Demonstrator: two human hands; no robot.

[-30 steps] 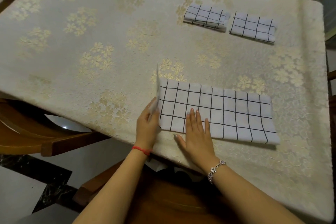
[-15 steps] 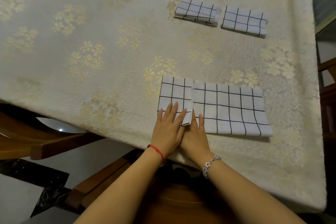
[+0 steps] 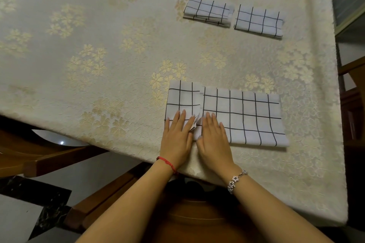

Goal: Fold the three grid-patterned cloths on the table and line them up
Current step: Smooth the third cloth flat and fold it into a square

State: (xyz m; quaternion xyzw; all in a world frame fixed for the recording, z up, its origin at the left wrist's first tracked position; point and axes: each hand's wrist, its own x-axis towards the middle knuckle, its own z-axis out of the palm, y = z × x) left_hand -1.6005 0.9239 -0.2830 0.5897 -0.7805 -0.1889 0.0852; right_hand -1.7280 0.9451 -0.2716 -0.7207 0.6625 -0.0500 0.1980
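A long white grid-patterned cloth lies near the table's front edge, its left end turned over into a flap. My left hand lies flat on the flap's near corner with straight fingers. Beside it, my right hand presses flat on the cloth just right of the flap's edge. Two folded grid cloths sit side by side at the far right of the table, the left one slightly untidy, the right one neat.
The table wears a cream tablecloth with gold flowers. Wooden chairs stand at the left, below me and at the right edge. The table's right edge runs close to the cloths.
My left hand has laid the cloth's left end over to the right as a flap and flattened on it. The right hand stayed pressing the cloth beside it.
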